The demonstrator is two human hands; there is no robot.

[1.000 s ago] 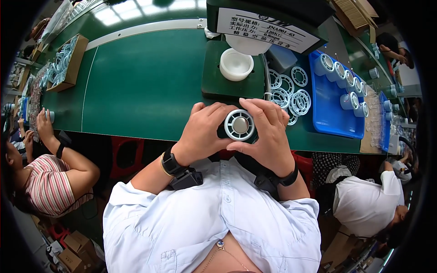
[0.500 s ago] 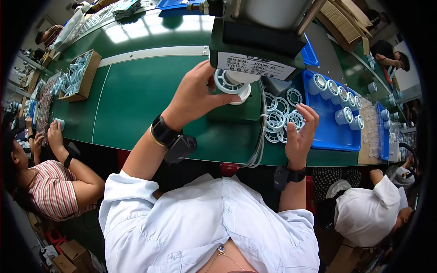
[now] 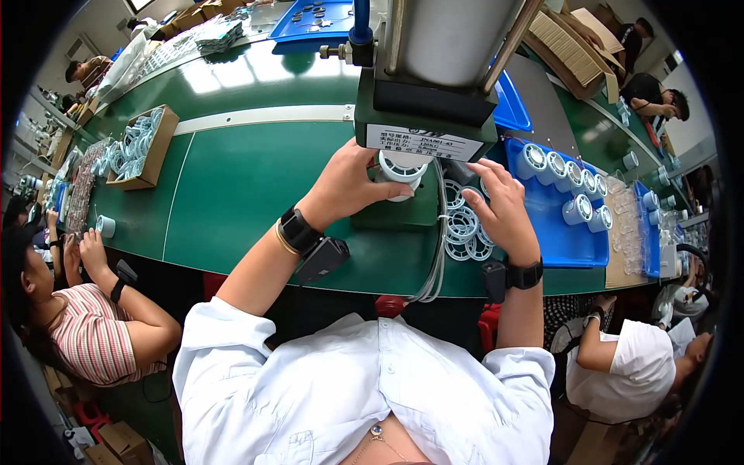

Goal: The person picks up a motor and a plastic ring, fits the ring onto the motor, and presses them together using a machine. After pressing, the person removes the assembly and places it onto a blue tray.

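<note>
Though under press [image 3: 432, 105], cup [image 3: 400, 173] near cables [image 3: 440, 260].

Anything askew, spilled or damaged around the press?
Nothing stands out: no visible spill or damage. The slotted pale-blue rings lie in a loose, overlapping heap on the green table, right of the press, probably just working stock.

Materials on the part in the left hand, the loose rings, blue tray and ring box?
Pale part in the left hand: probably smooth plastic, judging by its even colour; partly hidden.
Loose rings: likely rigid moulded plastic, pale blue with thin, regular spokes.
Blue tray: likely plastic, slightly glossy, uniformly coloured.
Ring box: looks like cardboard, matt brown with thin, flat walls.
</note>
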